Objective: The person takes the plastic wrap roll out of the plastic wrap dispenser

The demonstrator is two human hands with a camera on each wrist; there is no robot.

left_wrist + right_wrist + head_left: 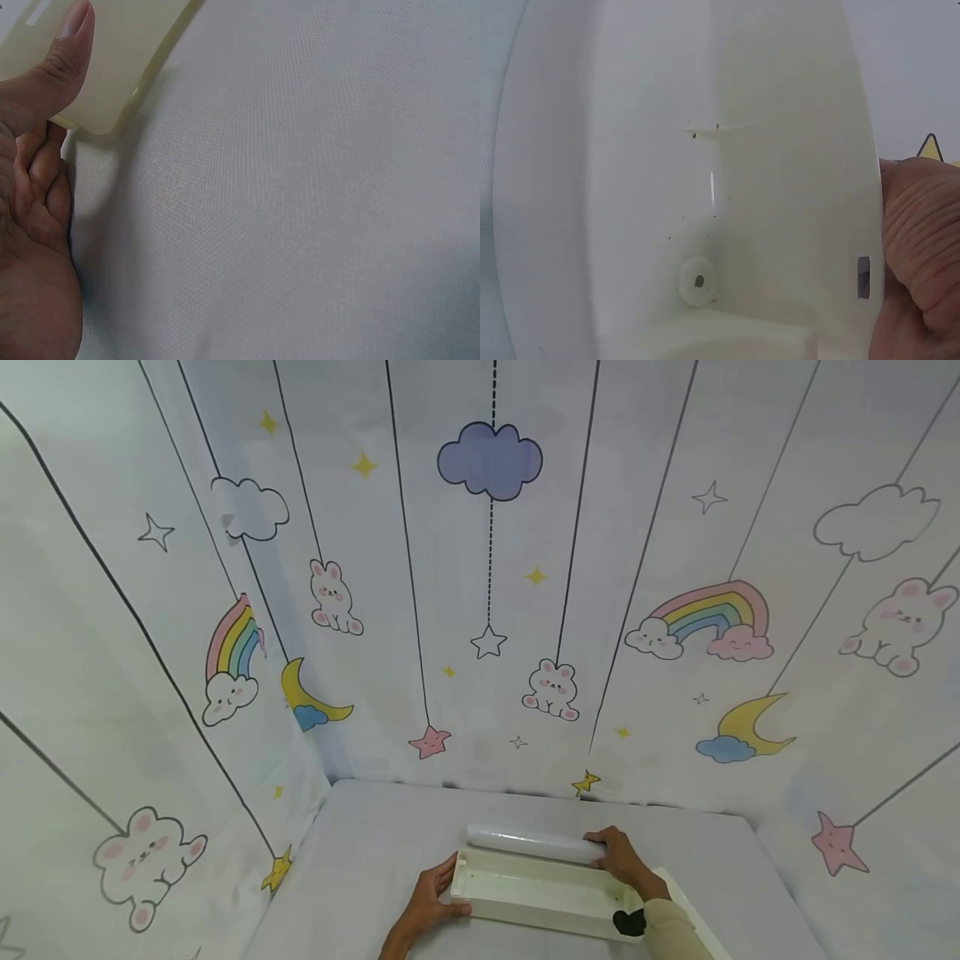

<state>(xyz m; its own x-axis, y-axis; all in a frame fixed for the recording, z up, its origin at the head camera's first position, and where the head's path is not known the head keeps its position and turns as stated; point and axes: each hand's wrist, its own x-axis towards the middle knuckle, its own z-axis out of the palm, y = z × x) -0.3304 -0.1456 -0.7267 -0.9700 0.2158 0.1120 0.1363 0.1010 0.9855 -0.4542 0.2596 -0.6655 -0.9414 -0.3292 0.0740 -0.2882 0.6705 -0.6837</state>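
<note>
A long cream plastic box (540, 914), open at the top, lies on the white surface. My left hand (429, 903) grips its left end. In the left wrist view the thumb of that hand (37, 97) presses on the cream wall, with the other fingers round the end. Behind the box lies a shiny white roll (525, 842), which looks like cling film. My right hand (626, 862) holds the roll's right end between thumb and fingers. From the right wrist, the inside of the box (780, 187) shows dark specks, and the hand (926, 247) is beyond its wall.
A cream strip-shaped piece (686, 906), partly hidden by the right sleeve, lies at the box's right. A black object (628, 922) shows at the box's front right corner. White cloth walls (480, 710) with printed clouds and rabbits rise at the back and sides.
</note>
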